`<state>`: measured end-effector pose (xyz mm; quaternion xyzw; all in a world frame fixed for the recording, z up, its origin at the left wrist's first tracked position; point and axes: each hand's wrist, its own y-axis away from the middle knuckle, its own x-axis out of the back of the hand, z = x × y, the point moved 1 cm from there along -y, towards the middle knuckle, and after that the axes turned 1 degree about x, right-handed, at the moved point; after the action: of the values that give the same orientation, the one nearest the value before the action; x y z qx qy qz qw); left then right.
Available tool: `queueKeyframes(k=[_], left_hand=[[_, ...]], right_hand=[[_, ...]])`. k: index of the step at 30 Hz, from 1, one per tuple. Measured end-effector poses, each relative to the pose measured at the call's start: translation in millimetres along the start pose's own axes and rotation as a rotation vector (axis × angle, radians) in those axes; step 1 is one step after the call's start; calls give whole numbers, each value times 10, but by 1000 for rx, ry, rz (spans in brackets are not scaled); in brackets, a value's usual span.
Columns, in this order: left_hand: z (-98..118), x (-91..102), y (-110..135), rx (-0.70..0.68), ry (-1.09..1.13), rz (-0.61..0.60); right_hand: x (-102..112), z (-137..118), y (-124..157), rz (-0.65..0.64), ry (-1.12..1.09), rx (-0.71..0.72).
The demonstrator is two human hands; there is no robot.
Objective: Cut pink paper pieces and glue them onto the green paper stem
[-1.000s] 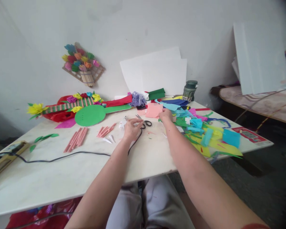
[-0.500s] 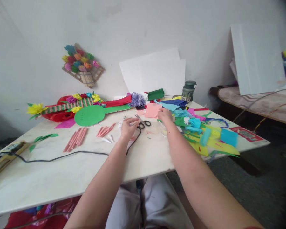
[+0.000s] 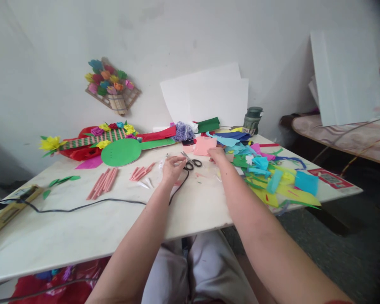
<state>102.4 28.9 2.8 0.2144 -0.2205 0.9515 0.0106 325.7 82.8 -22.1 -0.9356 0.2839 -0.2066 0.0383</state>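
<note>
A pink paper square [image 3: 205,146] lies near the middle of the table. My right hand [image 3: 218,155] is at its lower right corner, fingers bent and closed on the edge. To the left, my left hand [image 3: 173,167] hovers low over the table with its fingertips drawn together; whatever they hold is too small to make out. Between the hands lie scissors [image 3: 193,163] with black handles, their blades partly apart. Short pink paper rolls [image 3: 142,172] and longer pink rolls [image 3: 103,183] rest left of my left hand.
A heap of coloured paper scraps [image 3: 277,181] covers the right side. Behind are a green paper-covered shape [image 3: 120,153], purple yarn [image 3: 183,131] and a dark bottle [image 3: 252,120]. A black cable [image 3: 91,206] crosses the table from a power strip [image 3: 15,207].
My right hand has slid slightly down and left along the pink paper's right edge. My left hand stays almost in place. The view has shifted a little.
</note>
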Motion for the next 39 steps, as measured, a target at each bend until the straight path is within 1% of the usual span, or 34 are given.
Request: queueKeyframes(k=[2, 3, 5, 7, 9, 10, 12, 14, 16, 18, 20, 24, 26, 28, 30, 32, 34, 36, 37, 38, 39], left_hand=[[-4, -1, -2, -6, -2, -2], [-2, 0, -2, -8, -3, -3], [11, 7, 1, -11, -4, -6], [31, 16, 9, -5, -3, -4], [47, 21, 19, 11, 8, -2], [50, 21, 24, 29, 23, -7], [43, 10, 32, 79, 99, -37], [27, -8, 36, 118, 246, -86], [14, -24, 33, 126, 436, -140], [10, -30, 22, 131, 609, -176], [12, -25, 4, 173, 745, -200], [28, -4, -32, 342, 959, -240], [42, 10, -39, 395, 1041, -244], [49, 26, -42, 424, 1099, -218], [35, 39, -47, 454, 1139, -153], [-2, 41, -61, 477, 1166, -81], [-54, 34, -83, 487, 1166, -11], [-103, 26, -104, 515, 1105, 58], [-118, 23, -113, 516, 1082, 68], [-127, 25, -118, 517, 1069, 95], [-130, 30, -121, 521, 1062, 118]], right_hand=[[26, -54, 40, 15, 36, -27], [46, -94, 60, 26, 56, -16], [93, -194, 102, 59, 87, 67], [136, -313, 151, 145, 166, 333], [164, -399, 200, 217, 209, 498], [176, -428, 223, 250, 218, 527], [200, -465, 259, 308, 220, 514], [225, -499, 289, 352, 206, 492], [233, -548, 319, 361, 183, 524], [203, -613, 359, 320, 155, 587], [126, -684, 423, 222, 126, 651], [-95, -806, 641, -57, 115, 746], [-188, -849, 773, -180, 149, 818], [-250, -876, 890, -265, 214, 899], [-289, -886, 975, -327, 256, 963], [-315, -884, 1023, -393, 224, 996], [-336, -878, 1038, -482, 121, 1001], [-346, -871, 1016, -544, -7, 968], [-341, -865, 989, -537, -58, 930], [-328, -856, 952, -497, -89, 875], [-305, -842, 905, -426, -93, 806]])
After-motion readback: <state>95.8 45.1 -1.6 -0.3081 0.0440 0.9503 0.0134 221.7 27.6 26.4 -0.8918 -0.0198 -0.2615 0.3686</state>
